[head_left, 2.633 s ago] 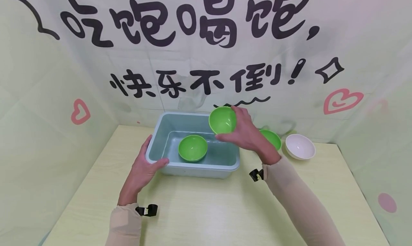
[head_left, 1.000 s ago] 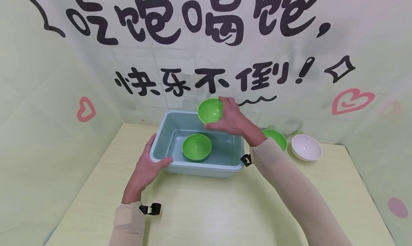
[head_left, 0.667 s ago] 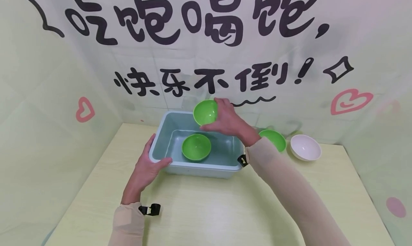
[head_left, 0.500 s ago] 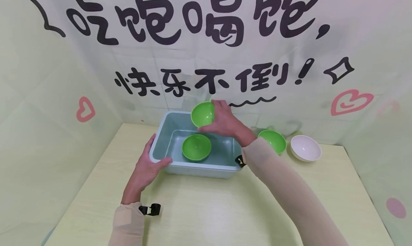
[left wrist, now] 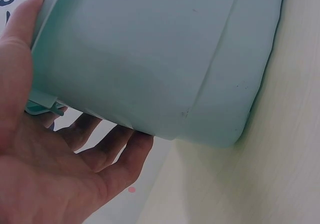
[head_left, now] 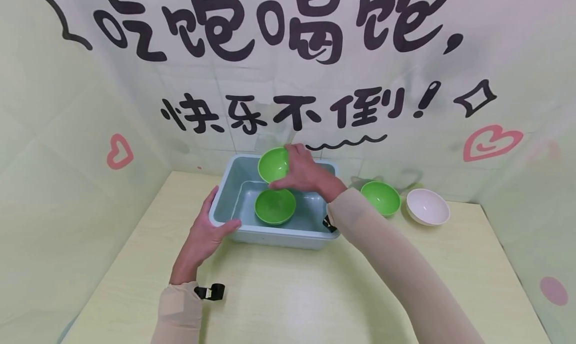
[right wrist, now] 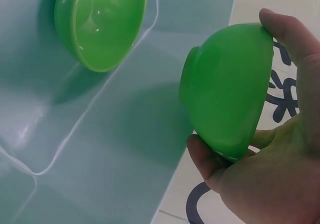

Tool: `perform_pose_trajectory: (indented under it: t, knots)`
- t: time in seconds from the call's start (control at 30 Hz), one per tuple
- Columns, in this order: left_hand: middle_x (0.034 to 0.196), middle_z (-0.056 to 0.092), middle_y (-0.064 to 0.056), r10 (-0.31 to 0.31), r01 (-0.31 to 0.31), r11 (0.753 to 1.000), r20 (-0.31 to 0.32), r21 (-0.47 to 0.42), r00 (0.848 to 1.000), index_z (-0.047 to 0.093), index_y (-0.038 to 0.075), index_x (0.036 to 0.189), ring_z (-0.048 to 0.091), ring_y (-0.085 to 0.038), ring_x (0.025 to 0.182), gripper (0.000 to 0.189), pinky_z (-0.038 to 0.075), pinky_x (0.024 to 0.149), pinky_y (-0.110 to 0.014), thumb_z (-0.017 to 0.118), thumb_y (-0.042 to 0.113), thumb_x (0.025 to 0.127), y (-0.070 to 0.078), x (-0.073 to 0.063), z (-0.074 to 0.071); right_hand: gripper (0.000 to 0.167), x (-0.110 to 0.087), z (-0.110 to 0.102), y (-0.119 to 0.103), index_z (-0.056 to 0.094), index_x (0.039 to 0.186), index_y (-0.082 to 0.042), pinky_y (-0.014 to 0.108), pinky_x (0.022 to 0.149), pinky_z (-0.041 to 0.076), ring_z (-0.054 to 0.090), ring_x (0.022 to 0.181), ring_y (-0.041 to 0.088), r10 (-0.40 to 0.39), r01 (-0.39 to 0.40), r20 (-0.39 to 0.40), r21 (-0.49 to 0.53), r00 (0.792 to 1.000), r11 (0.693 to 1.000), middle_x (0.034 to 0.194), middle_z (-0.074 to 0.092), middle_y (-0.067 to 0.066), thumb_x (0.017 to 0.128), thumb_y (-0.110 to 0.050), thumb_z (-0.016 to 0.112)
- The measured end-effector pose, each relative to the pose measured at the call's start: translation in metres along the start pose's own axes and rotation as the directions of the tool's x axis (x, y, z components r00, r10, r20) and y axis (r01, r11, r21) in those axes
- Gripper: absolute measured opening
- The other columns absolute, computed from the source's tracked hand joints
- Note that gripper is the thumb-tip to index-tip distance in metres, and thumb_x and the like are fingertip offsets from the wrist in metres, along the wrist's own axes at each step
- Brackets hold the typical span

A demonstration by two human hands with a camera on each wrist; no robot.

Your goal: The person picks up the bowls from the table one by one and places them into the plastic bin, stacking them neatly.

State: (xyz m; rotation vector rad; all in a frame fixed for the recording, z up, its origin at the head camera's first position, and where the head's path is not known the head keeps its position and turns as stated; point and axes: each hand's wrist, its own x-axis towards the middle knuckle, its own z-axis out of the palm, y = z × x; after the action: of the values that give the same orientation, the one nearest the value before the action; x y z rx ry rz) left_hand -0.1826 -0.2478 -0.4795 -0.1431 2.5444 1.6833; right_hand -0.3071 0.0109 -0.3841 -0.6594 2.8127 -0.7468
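My right hand [head_left: 303, 170] holds a green bowl [head_left: 272, 165] by its rim, above the back part of a blue-grey plastic tub [head_left: 280, 236]. In the right wrist view that bowl [right wrist: 230, 89] is tilted on its side, thumb and fingers at opposite edges. A second green bowl [head_left: 275, 207] sits upright on the tub's floor, just in front of the held one. At the tub's left front corner my left hand [head_left: 208, 236] grips the rim, thumb over the edge. The left wrist view has its bent fingers [left wrist: 132, 156] against the tub's outer wall [left wrist: 150, 59].
Right of the tub, a third green bowl [head_left: 381, 199] and a white bowl [head_left: 427, 207] stand side by side on the light wooden table [head_left: 288, 294]. A printed cloth backdrop [head_left: 252, 79] rises right behind the tub and encloses both sides.
My right hand has carried the held green bowl leftward across the tub, lately also a little lower. The bowl on the table shows more fully as the arm moves off it. The left hand stays put.
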Motion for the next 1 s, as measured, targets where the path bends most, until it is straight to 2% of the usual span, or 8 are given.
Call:
perform_pose_trajectory:
  t: [0.23,0.63,0.8,1.0]
  knots:
    - [0.157,0.031,-0.017,-0.001,0.001,1.0,0.007,0.007,1.0,0.0,0.036,0.164,0.039,-0.038,0.132,0.109,0.046,0.099,-0.045,0.079,0.035,0.089,0.003,-0.001,-0.001,0.117,0.005,-0.002,-0.004,0.023,0.159,-0.004,0.047,0.11,0.045,0.037,0.139,0.033,0.01,-0.01,0.02,-0.017,1.0,1.0,0.157,0.031,0.017,0.073,-0.055,0.083]
    - [0.157,0.032,-0.017,-0.011,0.011,0.997,-0.005,0.071,1.0,0.0,0.034,0.164,0.04,-0.038,0.132,0.112,0.046,0.1,-0.047,0.079,0.046,0.086,0.004,-0.001,-0.003,0.119,0.014,0.007,-0.008,0.019,0.16,-0.005,0.048,0.115,0.042,0.036,0.143,0.034,-0.015,0.015,0.072,-0.001,0.997,1.0,0.16,0.028,0.018,0.074,-0.054,0.084]
    - [0.155,0.034,-0.018,-0.005,0.006,0.998,-0.008,0.063,1.0,0.001,0.034,0.165,0.042,-0.037,0.129,0.111,0.046,0.098,-0.045,0.08,0.042,0.087,0.003,-0.001,-0.004,0.12,0.014,0.013,-0.01,0.019,0.16,-0.005,0.048,0.114,0.043,0.038,0.141,0.031,-0.045,0.045,0.1,0.006,0.994,0.999,0.16,0.027,0.017,0.073,-0.055,0.084]
    - [0.155,0.034,-0.017,0.005,-0.005,0.999,-0.004,0.043,1.0,0.001,0.033,0.165,0.042,-0.037,0.129,0.108,0.047,0.099,-0.045,0.079,0.034,0.089,0.002,-0.001,-0.004,0.119,0.013,0.019,-0.011,0.022,0.16,-0.006,0.048,0.112,0.045,0.044,0.135,0.029,-0.081,0.082,0.14,-0.003,0.987,0.997,0.154,0.034,0.016,0.073,-0.055,0.085]
